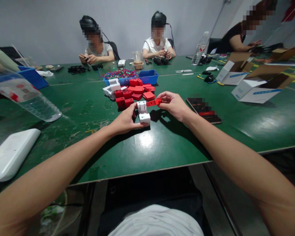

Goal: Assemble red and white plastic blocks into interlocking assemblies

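Between the thumb and fingers of my left hand (125, 120) is a white plastic block (144, 118), with another white piece (141, 105) at its far end; whether the two are joined I cannot tell. My right hand (173, 105) pinches a small red plastic piece (154, 102), close to the right side of the white pieces. Just beyond both hands lies a pile of red plastic blocks (137, 90). White plastic frames (113, 86) rest at the pile's left side.
Behind the pile stands a blue tray (148, 78) with colourful wires (121, 73). A phone (203, 109) lies right of my right hand. White boxes (257, 89) stand farther right, a plastic bottle (31, 91) and white device (14, 154) left. Several people sit across the table (147, 150).
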Tool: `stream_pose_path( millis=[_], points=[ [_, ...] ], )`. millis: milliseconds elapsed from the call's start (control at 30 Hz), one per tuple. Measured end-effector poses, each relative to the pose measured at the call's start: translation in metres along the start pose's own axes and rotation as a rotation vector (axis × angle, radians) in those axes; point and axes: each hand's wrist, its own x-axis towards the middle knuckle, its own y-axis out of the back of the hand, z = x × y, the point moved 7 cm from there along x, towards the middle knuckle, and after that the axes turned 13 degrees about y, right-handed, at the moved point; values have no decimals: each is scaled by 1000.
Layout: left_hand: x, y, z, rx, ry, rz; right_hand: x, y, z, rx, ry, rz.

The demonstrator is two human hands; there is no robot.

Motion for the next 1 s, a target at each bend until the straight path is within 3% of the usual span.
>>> stream_pose_path(
  millis=[333,667,833,1000],
  points=[
    [-2,1,1,-3,8,-4,0,1,-1,-42,23,-10],
    [-3,2,4,-8,-19,31,-8,-9,7,295,-218,-39],
    [-5,3,6,-32,-47,55,-14,-20,9,333,-299,-147],
    [-6,4,7,-35,-56,81,-16,-24,12,319,-319,-167]
  ],
)
